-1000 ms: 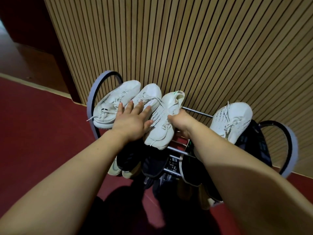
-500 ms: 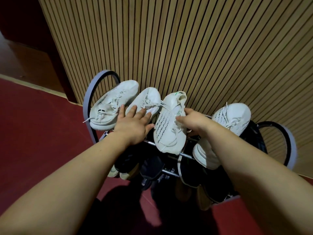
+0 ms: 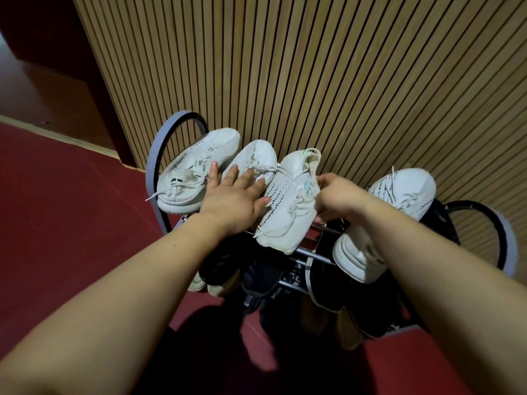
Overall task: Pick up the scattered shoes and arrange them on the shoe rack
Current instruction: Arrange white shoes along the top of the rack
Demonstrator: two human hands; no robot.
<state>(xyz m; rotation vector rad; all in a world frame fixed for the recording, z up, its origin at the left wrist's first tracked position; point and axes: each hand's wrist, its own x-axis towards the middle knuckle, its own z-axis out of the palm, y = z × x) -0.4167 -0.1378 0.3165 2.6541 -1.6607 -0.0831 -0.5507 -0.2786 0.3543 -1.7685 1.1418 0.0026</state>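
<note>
White knit sneaker with a dotted black side stripe: lies on the top tier of the tubular metal shoe rack with grey arched ends, third from the left, toe toward you, heel toward the wall. Judged light, with a soft upper and a springy foam sole. The knit will crumple under pressure, so take it by the collar or across the sole, not by the loose laces.

Your right-hand grip pinches its right flank by the laces, fingers curled. Your left-hand grip lies flat and spread, holding nothing, on the neighbouring plain white lace-up sneaker.

Room: the shoes to the left pack side to side. Bare rails show to the right, before the other white striped sneaker. The toe looks to hang past the front rail and could tip forward. The ribbed wooden slat wall stands close behind the heels. Dark shoes crowd the tier below.
</note>
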